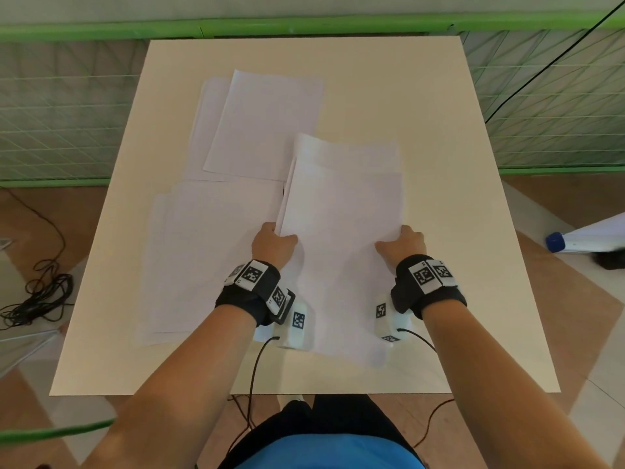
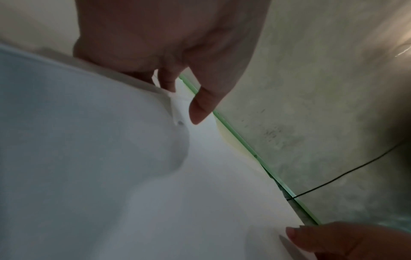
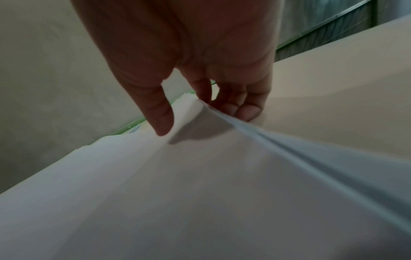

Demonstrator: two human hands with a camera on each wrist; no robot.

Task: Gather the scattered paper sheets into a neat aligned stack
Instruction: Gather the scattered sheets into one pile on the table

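You're pinching the light, floppy stack [image 1: 341, 211] with left hand [image 1: 273, 244] and right hand [image 1: 404, 243] clamped on its side edges; sheets are sagging between grips.

White sheets lie partly gathered on the table.
A held bundle [image 1: 341, 211] of sheets, edges uneven, sits right of centre; two overlapping sheets [image 1: 263, 126] lie askew behind it, and more overlapped sheets [image 1: 203, 258] lie flat to its left.

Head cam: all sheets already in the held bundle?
No. The left hand and right hand hold one bundle, but loose sheets still lie apart on the table.
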